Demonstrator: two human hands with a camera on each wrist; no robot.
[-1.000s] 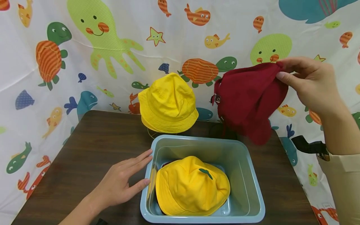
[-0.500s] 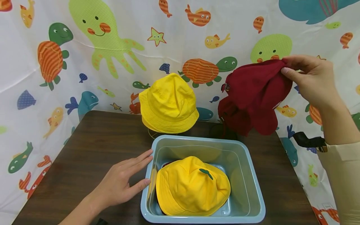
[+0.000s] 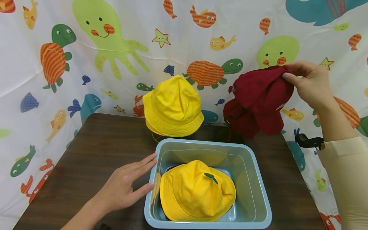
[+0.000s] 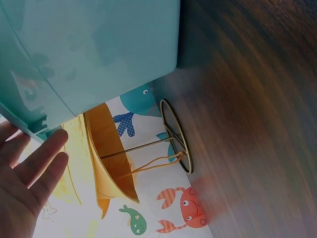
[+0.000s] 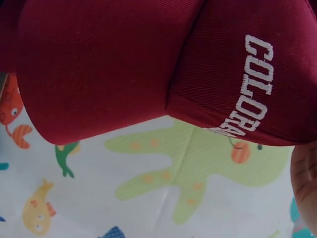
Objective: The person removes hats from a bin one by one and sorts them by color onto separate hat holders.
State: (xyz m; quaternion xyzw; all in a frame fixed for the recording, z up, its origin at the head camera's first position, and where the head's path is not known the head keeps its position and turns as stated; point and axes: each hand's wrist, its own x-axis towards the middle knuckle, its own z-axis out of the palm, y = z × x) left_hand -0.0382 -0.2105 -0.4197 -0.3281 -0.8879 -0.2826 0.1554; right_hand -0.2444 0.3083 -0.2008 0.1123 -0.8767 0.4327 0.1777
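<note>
Right hand [image 3: 311, 83] lowered, pinching one of two red caps [image 3: 267, 94] [image 3: 240, 120]; left hand [image 3: 125, 183] outstretched, touching tub [image 3: 207, 225]; two yellow hats [image 3: 173, 107] [image 3: 198, 196].

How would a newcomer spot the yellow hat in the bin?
On the dark table, find the blue bin. The yellow hat lies inside. A green leaf-shaped mark on its crown sets it apart from the other yellow hat behind the bin, which shows none.
</note>
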